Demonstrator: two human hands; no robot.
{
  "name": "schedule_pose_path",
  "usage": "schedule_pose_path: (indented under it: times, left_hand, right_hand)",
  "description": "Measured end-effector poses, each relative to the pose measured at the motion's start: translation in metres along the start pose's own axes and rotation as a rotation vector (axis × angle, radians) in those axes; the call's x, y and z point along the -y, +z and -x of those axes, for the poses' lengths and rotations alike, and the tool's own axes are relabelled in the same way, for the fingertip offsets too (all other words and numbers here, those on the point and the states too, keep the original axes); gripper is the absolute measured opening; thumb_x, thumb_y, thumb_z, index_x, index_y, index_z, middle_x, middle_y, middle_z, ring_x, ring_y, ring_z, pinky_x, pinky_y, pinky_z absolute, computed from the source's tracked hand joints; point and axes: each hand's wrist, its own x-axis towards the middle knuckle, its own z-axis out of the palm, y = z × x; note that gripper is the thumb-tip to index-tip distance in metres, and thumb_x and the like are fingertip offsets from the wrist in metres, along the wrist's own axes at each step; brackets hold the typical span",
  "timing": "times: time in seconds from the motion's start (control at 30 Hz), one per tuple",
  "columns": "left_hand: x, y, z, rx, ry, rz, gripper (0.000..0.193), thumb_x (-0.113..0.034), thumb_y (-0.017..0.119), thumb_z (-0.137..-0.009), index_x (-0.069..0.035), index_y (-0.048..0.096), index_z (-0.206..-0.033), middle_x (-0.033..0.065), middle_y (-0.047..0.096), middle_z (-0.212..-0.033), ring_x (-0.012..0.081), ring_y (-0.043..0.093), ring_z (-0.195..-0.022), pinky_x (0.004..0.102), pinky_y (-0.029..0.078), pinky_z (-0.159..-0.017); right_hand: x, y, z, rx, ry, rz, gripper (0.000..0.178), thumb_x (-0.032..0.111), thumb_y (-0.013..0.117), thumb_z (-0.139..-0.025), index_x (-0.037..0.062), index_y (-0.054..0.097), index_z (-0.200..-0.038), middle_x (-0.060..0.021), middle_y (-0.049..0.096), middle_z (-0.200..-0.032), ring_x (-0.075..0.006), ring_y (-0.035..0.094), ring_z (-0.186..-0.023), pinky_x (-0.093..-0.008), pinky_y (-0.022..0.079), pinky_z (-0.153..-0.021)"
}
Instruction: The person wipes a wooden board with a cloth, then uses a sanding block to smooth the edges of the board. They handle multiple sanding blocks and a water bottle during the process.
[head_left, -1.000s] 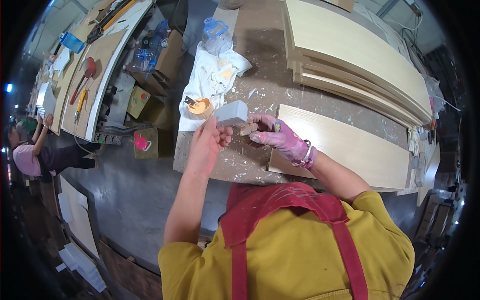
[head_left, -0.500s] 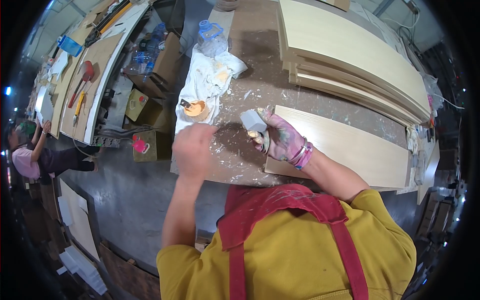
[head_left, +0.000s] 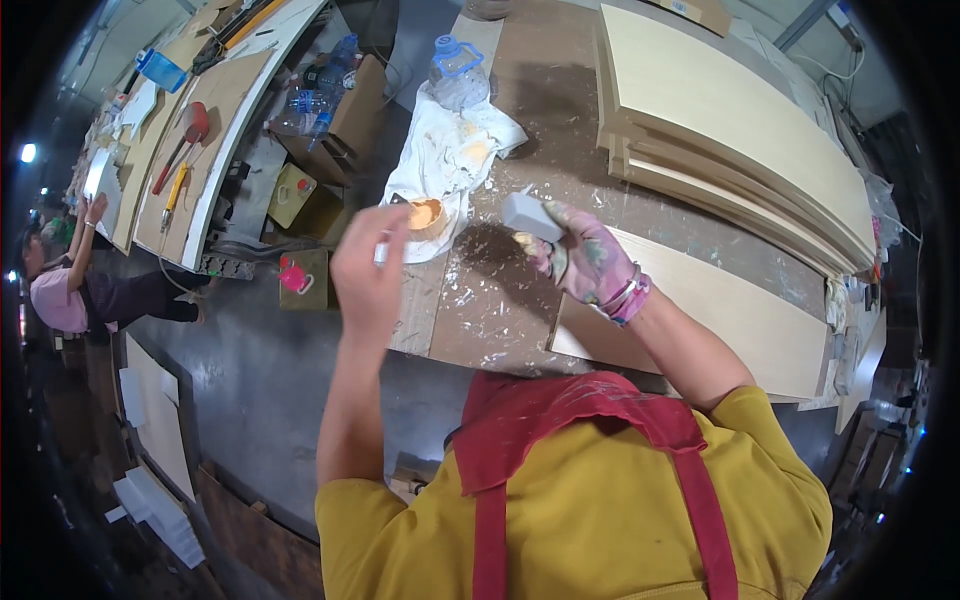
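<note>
My right hand [head_left: 590,260], in a paint-stained pink glove, is closed round a small grey block [head_left: 531,216] above the work table [head_left: 470,315]. Dried yellowish stuff sticks to the glove's fingertips. On the left, my bare left hand [head_left: 368,258] hovers beside a small bowl [head_left: 427,219] of orange-beige paste, its thumb apart from the fingers and nothing visible in it. A dark flat blade [head_left: 398,199] shows at the bowl's rim, close to my left fingertips. The bowl rests on a stained white cloth [head_left: 425,150].
A clear plastic jug [head_left: 458,72] stands on the cloth's far end. One pale board [head_left: 700,300] lies near my right arm, with a stack of boards [head_left: 740,120] behind it. At left are a side bench [head_left: 215,130], metal cans [head_left: 318,280] and another person [head_left: 65,290].
My left hand has moved up to the bowl's side, and its fingers have spread. The right hand still holds the grey block. The whole view has shifted slightly.
</note>
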Motion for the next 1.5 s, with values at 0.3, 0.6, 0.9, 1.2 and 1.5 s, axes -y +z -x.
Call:
schedule_pose_path:
  times: [0.3, 0.6, 0.9, 1.2, 1.5]
  left_hand:
    - [0.081, 0.008, -0.024, 0.109, -0.078, -0.288, 0.017, -0.017, 0.065, -0.083, -0.001, 0.064, -0.091, 0.0104, 0.058, -0.082, 0.0242, 0.059, -0.072, 0.0335, 0.046, -0.067]
    - [0.065, 0.003, -0.035, 0.041, -0.257, -0.173, 0.013, -0.015, 0.062, -0.084, -0.003, 0.059, -0.084, 0.0121, 0.060, -0.071, 0.0275, 0.060, -0.067, 0.0358, 0.046, -0.061]
    - [0.064, 0.017, -0.028, 0.073, -0.187, -0.188, 0.011, -0.015, 0.064, -0.083, -0.004, 0.060, -0.081, 0.0106, 0.061, -0.073, 0.0269, 0.057, -0.064, 0.0352, 0.045, -0.059]
    - [0.063, 0.017, -0.024, 0.187, -0.056, -0.372, 0.013, -0.017, 0.064, -0.082, -0.005, 0.059, -0.080, 0.0093, 0.060, -0.076, 0.0288, 0.058, -0.075, 0.0382, 0.045, -0.065]
    - [0.052, 0.015, -0.029, 0.203, -0.086, -0.341, 0.014, -0.018, 0.061, -0.084, -0.005, 0.059, -0.079, 0.0108, 0.059, -0.077, 0.0305, 0.058, -0.077, 0.0395, 0.045, -0.066]
  right_hand:
    - [0.000, 0.040, -0.025, -0.023, -0.209, 0.573, 0.034, 0.019, 0.066, -0.087, 0.0016, 0.051, -0.112, -0.0048, 0.061, -0.099, -0.0103, 0.058, -0.089, -0.0243, 0.049, -0.074]
    - [-0.002, 0.041, -0.054, 0.092, -0.444, 0.925, 0.041, 0.014, 0.068, -0.085, -0.0011, 0.051, -0.119, -0.0028, 0.060, -0.100, -0.0078, 0.053, -0.089, -0.0227, 0.043, -0.080]
    - [-0.013, 0.010, -0.048, 0.009, -0.425, 0.861, 0.034, 0.013, 0.067, -0.085, 0.0003, 0.055, -0.115, -0.0018, 0.062, -0.097, -0.0088, 0.055, -0.089, -0.0236, 0.044, -0.081]
    - [-0.020, 0.002, -0.030, 0.005, -0.336, 0.858, 0.039, 0.014, 0.067, -0.085, 0.0009, 0.053, -0.119, -0.0014, 0.062, -0.097, -0.0077, 0.055, -0.087, -0.0223, 0.044, -0.077]
    - [-0.024, -0.029, -0.019, -0.020, -0.305, 0.788, 0.042, 0.009, 0.064, -0.085, 0.0006, 0.050, -0.123, -0.0021, 0.063, -0.097, -0.0038, 0.054, -0.081, -0.0177, 0.044, -0.071]
